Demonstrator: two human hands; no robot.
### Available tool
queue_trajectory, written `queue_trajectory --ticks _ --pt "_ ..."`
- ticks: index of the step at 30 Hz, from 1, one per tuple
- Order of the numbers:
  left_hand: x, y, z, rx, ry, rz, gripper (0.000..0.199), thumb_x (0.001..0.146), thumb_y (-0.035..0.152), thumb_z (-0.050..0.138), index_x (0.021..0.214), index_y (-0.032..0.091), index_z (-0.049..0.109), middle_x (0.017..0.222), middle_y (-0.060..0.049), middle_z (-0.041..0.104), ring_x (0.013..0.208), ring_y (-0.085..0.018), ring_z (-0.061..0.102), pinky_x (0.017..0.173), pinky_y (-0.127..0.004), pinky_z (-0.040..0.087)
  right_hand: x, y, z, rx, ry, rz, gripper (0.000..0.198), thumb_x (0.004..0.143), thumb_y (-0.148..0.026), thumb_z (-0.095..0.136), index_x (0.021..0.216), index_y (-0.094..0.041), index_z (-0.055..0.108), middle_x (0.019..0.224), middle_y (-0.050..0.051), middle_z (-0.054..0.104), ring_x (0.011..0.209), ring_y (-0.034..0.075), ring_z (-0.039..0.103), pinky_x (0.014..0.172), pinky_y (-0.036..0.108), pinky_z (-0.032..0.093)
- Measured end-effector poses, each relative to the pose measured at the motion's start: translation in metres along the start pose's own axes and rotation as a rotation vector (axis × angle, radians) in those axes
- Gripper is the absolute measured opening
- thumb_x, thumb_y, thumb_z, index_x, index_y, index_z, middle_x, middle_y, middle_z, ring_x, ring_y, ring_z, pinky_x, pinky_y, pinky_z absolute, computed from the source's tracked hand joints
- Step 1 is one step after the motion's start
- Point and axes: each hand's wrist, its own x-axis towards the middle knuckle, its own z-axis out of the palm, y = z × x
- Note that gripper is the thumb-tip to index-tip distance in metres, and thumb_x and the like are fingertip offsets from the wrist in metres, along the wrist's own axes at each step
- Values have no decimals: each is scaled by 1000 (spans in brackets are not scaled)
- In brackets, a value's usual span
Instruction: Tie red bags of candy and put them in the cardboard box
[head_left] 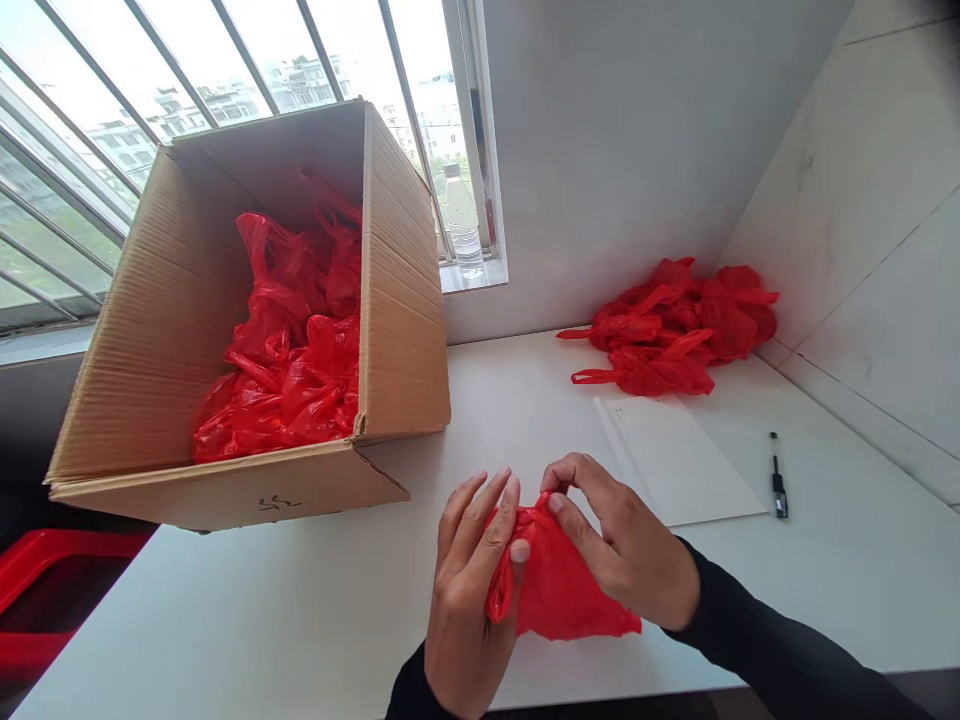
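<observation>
A red plastic bag (574,585) lies on the white table in front of me, between my hands. My left hand (476,590) has a bunched part of it caught between the thumb and the long, fairly straight fingers. At the bag's top edge, my right hand (619,530) pinches a small twist of the plastic between thumb and forefinger. The bag's lower part spreads flat toward the right forearm. Whether anything is inside it cannot be made out.
To the left stands an open cardboard box (405,300) holding red bags (289,350). More red bags (667,325) are heaped against the wall. Paper sheets (686,465) and a black pen (778,480) lie at right. A clear bottle (463,225) stands on the windowsill.
</observation>
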Motion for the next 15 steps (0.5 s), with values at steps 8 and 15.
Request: queue_trajectory --ticks 8,15 --pt "-5 1 -5 -93 6 -47 45 97 14 49 140 29 49 123 -5 65 116 -19 58 107 -41 45 -20 -3 4 -142 89 -76 25 97 -33 53 119 -24 47 115 7 57 109 23 53 91 41 48" --pt "-20 -3 -17 -152 114 -304 25 97 18 50 115 29 63 106 -2 67 98 -16 64 81 -26 53 -39 4 -6 -249 90 116 28 97 -27 48 125 -32 51 92 0 64 82 17 63 78 36 54"
